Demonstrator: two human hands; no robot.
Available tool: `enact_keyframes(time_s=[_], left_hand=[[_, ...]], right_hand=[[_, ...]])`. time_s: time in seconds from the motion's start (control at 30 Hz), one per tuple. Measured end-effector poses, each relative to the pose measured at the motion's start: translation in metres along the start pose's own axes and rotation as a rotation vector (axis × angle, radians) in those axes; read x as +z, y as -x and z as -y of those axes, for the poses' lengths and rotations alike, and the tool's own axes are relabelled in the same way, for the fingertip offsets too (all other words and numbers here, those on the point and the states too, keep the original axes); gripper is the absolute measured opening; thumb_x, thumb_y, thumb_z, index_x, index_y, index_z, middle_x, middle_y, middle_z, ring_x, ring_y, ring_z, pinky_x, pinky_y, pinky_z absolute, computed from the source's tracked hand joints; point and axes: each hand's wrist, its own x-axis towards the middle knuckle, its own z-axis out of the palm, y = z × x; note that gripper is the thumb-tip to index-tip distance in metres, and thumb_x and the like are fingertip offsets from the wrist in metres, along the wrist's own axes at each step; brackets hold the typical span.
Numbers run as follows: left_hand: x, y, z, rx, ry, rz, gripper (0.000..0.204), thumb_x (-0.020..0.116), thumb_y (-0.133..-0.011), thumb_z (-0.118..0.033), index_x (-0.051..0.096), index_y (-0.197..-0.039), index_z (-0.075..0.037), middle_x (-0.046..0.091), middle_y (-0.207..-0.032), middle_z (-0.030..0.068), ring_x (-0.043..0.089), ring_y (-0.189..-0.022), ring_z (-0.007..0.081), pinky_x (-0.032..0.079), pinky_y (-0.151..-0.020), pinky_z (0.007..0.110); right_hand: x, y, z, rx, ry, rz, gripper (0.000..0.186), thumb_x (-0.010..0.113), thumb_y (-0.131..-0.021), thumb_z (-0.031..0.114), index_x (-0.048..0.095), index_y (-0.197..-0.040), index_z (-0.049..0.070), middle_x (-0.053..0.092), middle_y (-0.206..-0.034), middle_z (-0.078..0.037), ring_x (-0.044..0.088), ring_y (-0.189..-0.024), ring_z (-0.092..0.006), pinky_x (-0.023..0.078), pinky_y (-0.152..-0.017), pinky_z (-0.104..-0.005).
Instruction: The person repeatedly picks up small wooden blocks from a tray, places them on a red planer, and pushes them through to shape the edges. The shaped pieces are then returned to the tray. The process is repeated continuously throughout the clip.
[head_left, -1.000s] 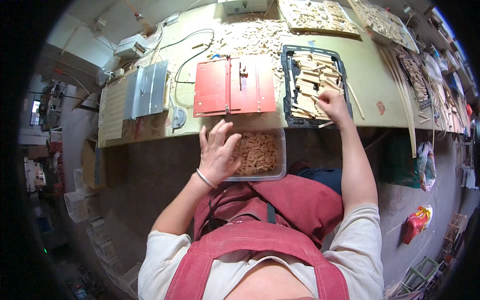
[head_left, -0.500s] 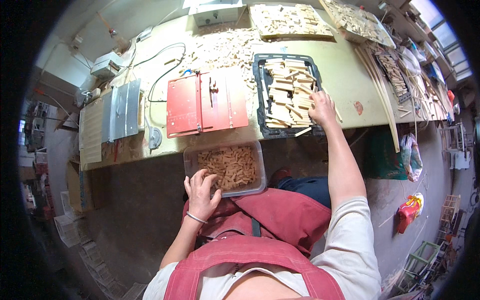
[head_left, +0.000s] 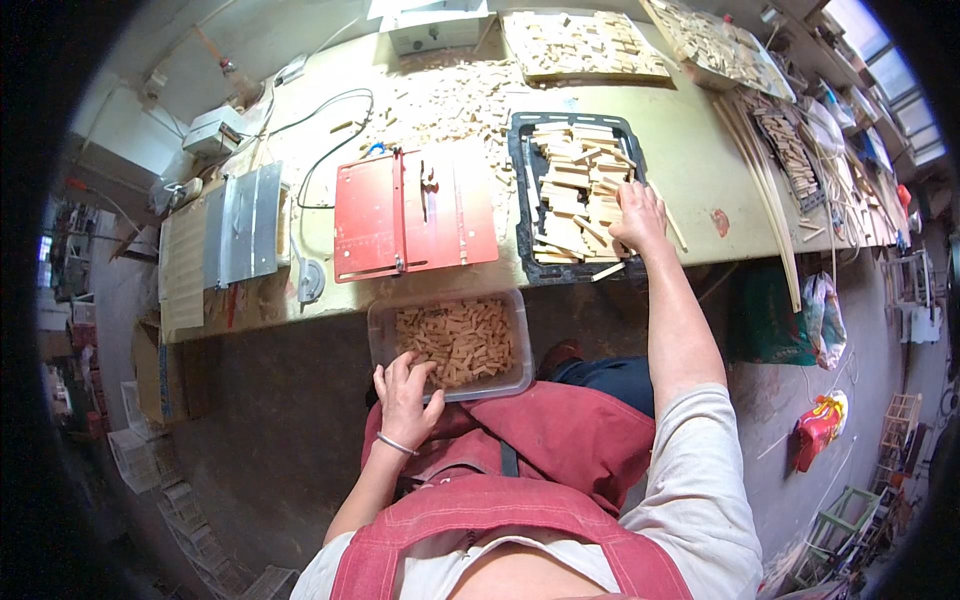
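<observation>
My right hand [head_left: 641, 217] is over the right side of a black plastic tray [head_left: 523, 200], fingers curled down and closed on the wooden strips there; how many they grip is hidden. Pale wooden strips [head_left: 568, 175] lie piled in that tray, mostly crosswise, some askew. Below the table edge, a clear plastic bin [head_left: 522, 350] rests at my lap, holding many small wooden blocks [head_left: 470, 340]. At its near left corner is my left hand [head_left: 404, 400], fingers apart, fingertips over the rim beside the blocks, with nothing seen in it.
Left of the tray lies a red saw table plate [head_left: 367, 215] with a slot and fence; a grey metal plate [head_left: 250, 220] is farther left. Loose wood pieces [head_left: 450, 100] cover the table behind. Long thin strips [head_left: 755, 190] overhang the table's front edge at right.
My right hand has shifted slightly inward over the strips, its fingers curling more. My left hand stays by the bin's corner. The whole view has moved slightly.
</observation>
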Motion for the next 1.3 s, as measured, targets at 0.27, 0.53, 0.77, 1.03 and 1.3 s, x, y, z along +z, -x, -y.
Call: enact_keyframes(time_s=[0.27,0.53,0.77,1.03,1.3], left_hand=[[-0.005,0.003,0.0,-0.008,0.004,-0.023,0.049,0.079,-0.082,-0.021,0.067,-0.128,-0.01,0.054,-0.141,0.0178,0.048,-0.14,0.0376,0.025,-0.123,0.064],[-0.004,0.004,0.001,-0.008,-0.002,-0.031,0.047,0.079,-0.082,-0.021,0.067,-0.127,-0.009,0.054,-0.141,0.0176,0.048,-0.139,0.0378,0.025,-0.122,0.064],[0.0,0.004,0.002,-0.002,0.001,-0.029,0.045,0.078,-0.084,-0.022,0.067,-0.126,-0.009,0.053,-0.141,0.0183,0.047,-0.139,0.0381,0.025,-0.122,0.065],[0.0,0.006,0.002,-0.013,-0.006,-0.04,0.046,0.079,-0.083,-0.02,0.067,-0.126,-0.009,0.055,-0.14,0.0175,0.049,-0.138,0.0367,0.027,-0.121,0.064],[-0.038,-0.029,0.016,0.055,0.141,-0.395,0.044,0.075,-0.087,-0.014,0.064,-0.129,-0.005,0.062,-0.129,0.0166,0.058,-0.127,0.0358,0.039,-0.114,0.051]], right_hand=[[-0.007,0.001,0.004,0.012,0.027,0.078,0.075,0.082,-0.064,0.011,0.056,-0.134,0.01,0.055,-0.141,-0.013,0.049,-0.137,-0.0309,0.036,-0.12,-0.0452],[-0.001,0.003,0.001,-0.032,0.052,0.042,0.071,0.08,-0.068,0.012,0.056,-0.135,0.008,0.057,-0.14,-0.014,0.051,-0.134,-0.0304,0.036,-0.119,-0.044],[-0.003,0.009,-0.001,-0.046,0.045,0.03,0.065,0.073,-0.071,0.009,0.058,-0.134,0.007,0.06,-0.138,-0.014,0.054,-0.131,-0.0307,0.036,-0.118,-0.0439],[0.0,0.004,-0.003,-0.051,0.0,-0.03,0.056,0.071,-0.072,0.013,0.061,-0.126,0.007,0.061,-0.128,-0.012,0.055,-0.127,-0.0293,0.038,-0.115,-0.0453],[-0.074,0.044,0.094,-0.626,-0.29,-0.503,0.039,0.07,-0.074,0.014,0.067,-0.113,0.008,0.066,-0.107,-0.013,0.063,-0.111,-0.032,0.049,-0.1,-0.047]])
